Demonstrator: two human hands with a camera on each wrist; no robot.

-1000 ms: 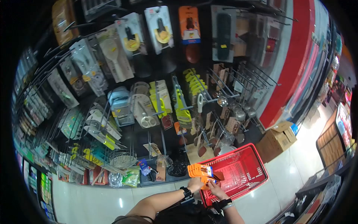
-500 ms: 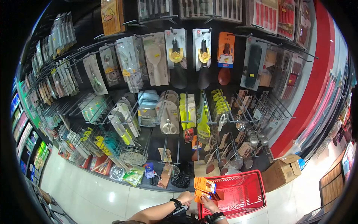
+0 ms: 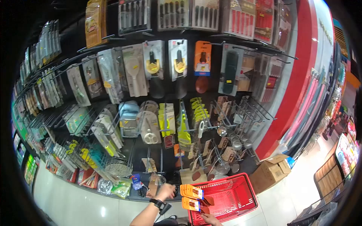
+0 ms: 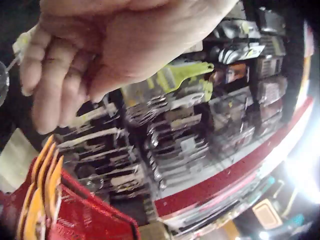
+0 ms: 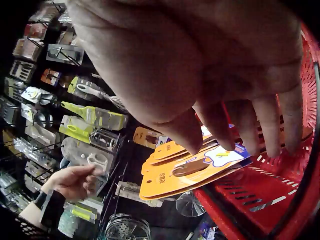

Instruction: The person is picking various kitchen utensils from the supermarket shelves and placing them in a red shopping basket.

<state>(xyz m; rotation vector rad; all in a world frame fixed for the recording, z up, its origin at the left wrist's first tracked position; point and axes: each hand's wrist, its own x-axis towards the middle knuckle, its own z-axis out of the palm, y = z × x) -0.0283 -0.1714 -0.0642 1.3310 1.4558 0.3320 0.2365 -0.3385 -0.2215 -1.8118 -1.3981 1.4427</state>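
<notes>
Several orange-carded packs (image 3: 191, 204) with brown spoon-like ends stand at the left end of the red basket (image 3: 247, 188). At their lower side, my right hand (image 3: 211, 219) holds them by the brown ends; in the right wrist view its fingers (image 5: 242, 125) bend down over the orange cards (image 5: 187, 172). My left hand (image 3: 166, 191) is off the packs, to their left in front of the low shelf, empty. In the left wrist view its relaxed fingers (image 4: 57, 85) hang slightly bent above the edges of the orange cards (image 4: 42, 192).
Racks of hanging kitchen tools rise ahead, with a matching orange pack (image 3: 203, 62) on an upper hook. Bagged goods (image 3: 121, 187) lie along the low shelf. A cardboard box (image 3: 271, 172) stands right of the basket, on the tiled floor (image 3: 290, 196).
My left hand has left the orange packs and moved left, toward the low shelf. My right hand has shifted to the packs' lower side. The head view has tilted up, then swung right.
</notes>
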